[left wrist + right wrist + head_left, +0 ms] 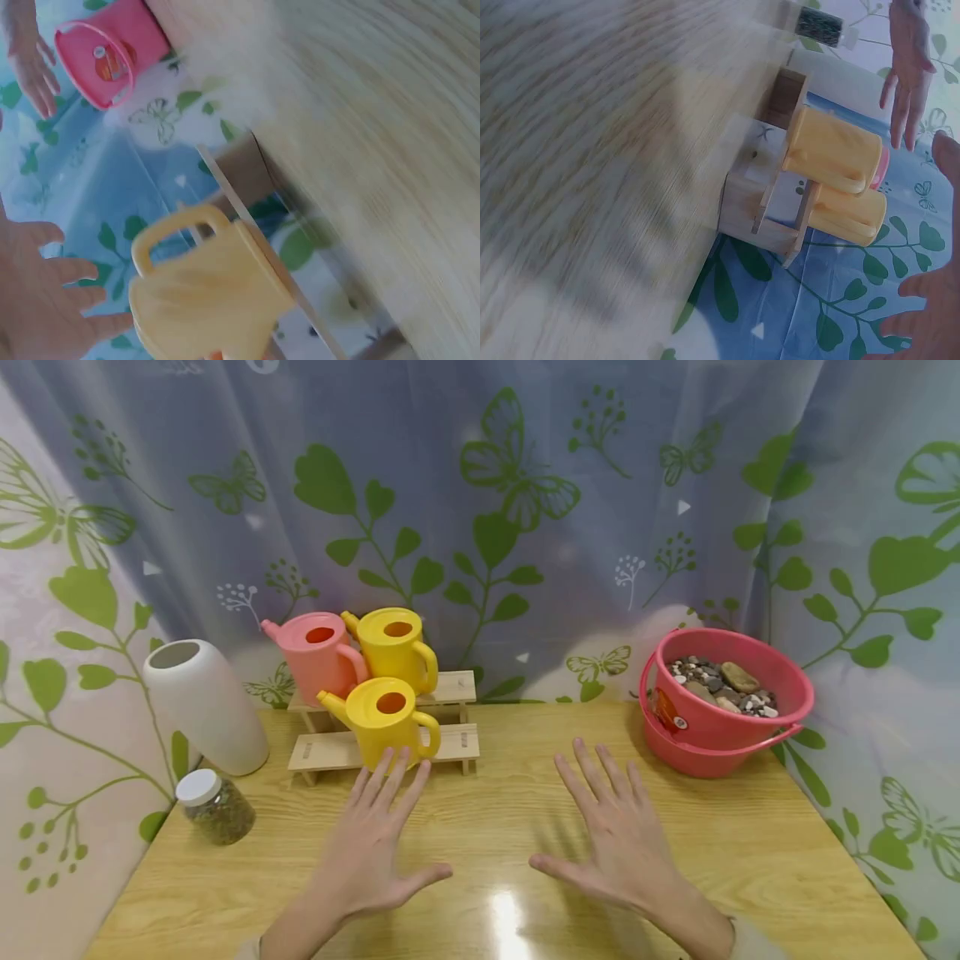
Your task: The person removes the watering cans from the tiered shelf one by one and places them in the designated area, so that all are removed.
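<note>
My left hand hovers palm down above the table, fingers spread and holding nothing. Its fingertips overlap the base of the front yellow watering can in the head view; the left wrist view shows the same can just beyond the fingers. To the right, my right hand is likewise spread flat over the wood with nothing in it. A second yellow watering can and a pink watering can stand on the upper step of a small wooden rack; the front can sits on the lower step.
A pink bucket containing stones stands at the back right of the wooden table. On the left are a tall white vase and a white-lidded jar with dark greenish contents. A patterned curtain hangs behind.
</note>
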`<action>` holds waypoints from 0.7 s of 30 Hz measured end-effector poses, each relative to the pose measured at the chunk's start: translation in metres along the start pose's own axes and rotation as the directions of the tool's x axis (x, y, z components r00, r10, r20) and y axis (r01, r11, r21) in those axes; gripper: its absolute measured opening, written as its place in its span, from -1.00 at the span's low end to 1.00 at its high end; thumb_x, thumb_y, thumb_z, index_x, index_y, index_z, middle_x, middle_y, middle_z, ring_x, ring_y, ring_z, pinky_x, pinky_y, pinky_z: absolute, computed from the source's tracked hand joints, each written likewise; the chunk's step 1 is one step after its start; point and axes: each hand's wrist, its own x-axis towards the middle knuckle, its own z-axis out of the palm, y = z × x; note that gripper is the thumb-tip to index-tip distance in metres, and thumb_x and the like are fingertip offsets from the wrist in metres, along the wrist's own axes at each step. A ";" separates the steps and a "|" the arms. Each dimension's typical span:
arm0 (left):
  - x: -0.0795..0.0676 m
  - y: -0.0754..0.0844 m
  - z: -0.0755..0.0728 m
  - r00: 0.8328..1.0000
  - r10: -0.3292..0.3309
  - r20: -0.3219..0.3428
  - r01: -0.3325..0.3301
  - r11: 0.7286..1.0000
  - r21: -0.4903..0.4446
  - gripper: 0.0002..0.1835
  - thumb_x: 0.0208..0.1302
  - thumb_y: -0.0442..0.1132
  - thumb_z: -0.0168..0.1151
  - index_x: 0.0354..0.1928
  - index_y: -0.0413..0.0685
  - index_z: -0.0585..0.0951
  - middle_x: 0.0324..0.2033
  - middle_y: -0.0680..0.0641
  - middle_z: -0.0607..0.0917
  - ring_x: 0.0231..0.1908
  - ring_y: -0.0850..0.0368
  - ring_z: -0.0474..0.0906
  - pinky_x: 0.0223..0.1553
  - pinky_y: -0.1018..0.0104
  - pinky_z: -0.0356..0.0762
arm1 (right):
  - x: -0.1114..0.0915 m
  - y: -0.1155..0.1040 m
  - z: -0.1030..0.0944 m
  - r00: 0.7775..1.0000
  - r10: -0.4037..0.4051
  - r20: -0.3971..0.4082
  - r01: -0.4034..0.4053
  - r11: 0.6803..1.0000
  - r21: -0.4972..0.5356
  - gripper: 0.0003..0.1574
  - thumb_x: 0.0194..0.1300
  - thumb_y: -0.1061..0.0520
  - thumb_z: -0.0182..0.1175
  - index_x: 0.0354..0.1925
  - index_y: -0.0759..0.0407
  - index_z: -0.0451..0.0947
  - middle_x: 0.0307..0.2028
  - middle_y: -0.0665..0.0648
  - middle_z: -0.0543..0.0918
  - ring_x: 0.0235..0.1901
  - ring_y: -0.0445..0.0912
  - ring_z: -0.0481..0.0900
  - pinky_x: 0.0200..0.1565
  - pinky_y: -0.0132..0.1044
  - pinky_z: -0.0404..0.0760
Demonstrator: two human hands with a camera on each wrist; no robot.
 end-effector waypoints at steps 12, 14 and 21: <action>-0.020 -0.060 -0.027 0.950 -0.305 -0.071 0.260 0.894 -0.365 -0.10 0.26 -0.01 0.51 0.59 -0.01 0.36 0.58 -0.27 0.35 0.53 -0.42 0.29 0.33 -0.51 0.34 | 0.025 -0.019 0.007 0.997 0.081 -0.004 -0.072 0.906 0.417 0.18 0.21 -0.45 0.39 0.64 -0.18 0.22 0.63 0.06 0.29 0.54 0.23 0.38 0.32 0.44 0.45; -0.021 -0.072 -0.027 0.928 -0.360 -0.094 0.294 0.864 -0.409 -0.19 0.31 -0.07 0.48 0.56 -0.03 0.41 0.52 -0.27 0.45 0.44 -0.43 0.42 0.31 -0.44 0.41 | 0.033 -0.022 0.011 0.995 0.100 0.004 -0.088 0.861 0.500 0.10 0.21 -0.34 0.44 0.60 -0.16 0.29 0.59 0.06 0.37 0.50 0.22 0.44 0.31 0.45 0.46; -0.023 -0.110 -0.013 0.815 -0.576 -0.060 0.444 0.688 -0.574 -0.38 0.48 -0.08 0.34 0.46 -0.21 0.49 0.39 -0.30 0.59 0.34 -0.27 0.54 0.09 0.68 0.54 | 0.066 -0.030 0.027 0.994 0.100 0.046 -0.100 0.650 0.754 -0.16 0.32 -0.06 0.47 0.49 0.03 0.46 0.44 0.17 0.57 0.38 0.19 0.58 0.30 0.13 0.63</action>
